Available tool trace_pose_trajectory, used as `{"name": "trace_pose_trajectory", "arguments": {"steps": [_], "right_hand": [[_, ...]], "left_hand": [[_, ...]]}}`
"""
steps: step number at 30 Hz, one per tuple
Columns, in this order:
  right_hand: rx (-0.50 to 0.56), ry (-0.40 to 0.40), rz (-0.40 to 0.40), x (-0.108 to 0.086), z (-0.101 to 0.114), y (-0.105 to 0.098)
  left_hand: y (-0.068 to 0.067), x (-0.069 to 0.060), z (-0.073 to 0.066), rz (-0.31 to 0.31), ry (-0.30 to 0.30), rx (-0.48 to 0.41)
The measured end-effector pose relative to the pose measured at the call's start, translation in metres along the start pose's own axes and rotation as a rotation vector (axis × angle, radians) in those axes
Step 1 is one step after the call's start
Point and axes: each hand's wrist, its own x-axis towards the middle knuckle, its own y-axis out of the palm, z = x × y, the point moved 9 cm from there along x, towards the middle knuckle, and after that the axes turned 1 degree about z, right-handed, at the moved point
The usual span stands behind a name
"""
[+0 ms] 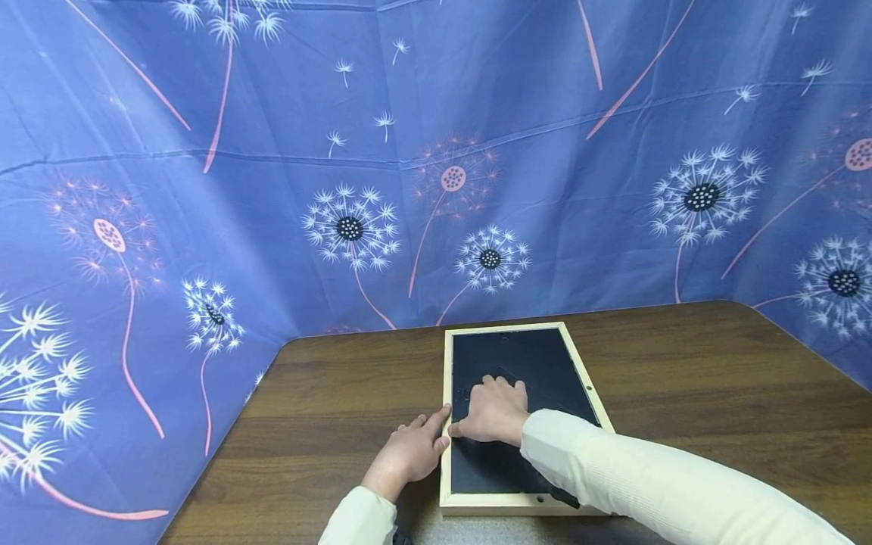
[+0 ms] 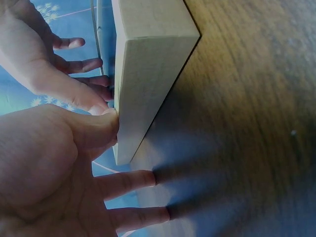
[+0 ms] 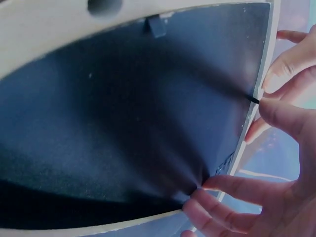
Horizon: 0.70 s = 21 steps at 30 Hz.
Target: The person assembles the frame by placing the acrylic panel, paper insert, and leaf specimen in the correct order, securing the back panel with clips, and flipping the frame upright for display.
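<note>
A picture frame of pale wood lies back side up on the table, its black backing board showing. My right hand is over the board's left half; its fingertips rest on the board. In the right wrist view its thumb presses a small dark tab at the frame's inner edge. My left hand is at the outside of the left rail, with the thumb against the frame's side in the left wrist view. Two of its fingers extend toward the tabletop there. A second bent tab stands at another edge.
The brown wooden table extends on both sides of the frame. Behind and beside it hangs a blue cloth with a dandelion print. A round hole shows in one frame rail.
</note>
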Motion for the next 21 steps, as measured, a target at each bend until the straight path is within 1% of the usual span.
{"name": "trace_pose_trajectory", "arguments": {"steps": [10, 16, 21], "right_hand": [[0.014, -0.001, -0.001, 0.0015, 0.0006, 0.0013], [0.044, 0.017, -0.004, 0.0019, -0.0002, -0.0003], [0.057, 0.015, 0.001, 0.0008, -0.0002, -0.0008]], "left_hand": [[0.0012, -0.0019, 0.0007, 0.029, -0.02, -0.014], [0.0011, -0.002, 0.0008, 0.026, -0.023, -0.009], [-0.0009, -0.0021, -0.0006, 0.014, -0.012, 0.001]]}}
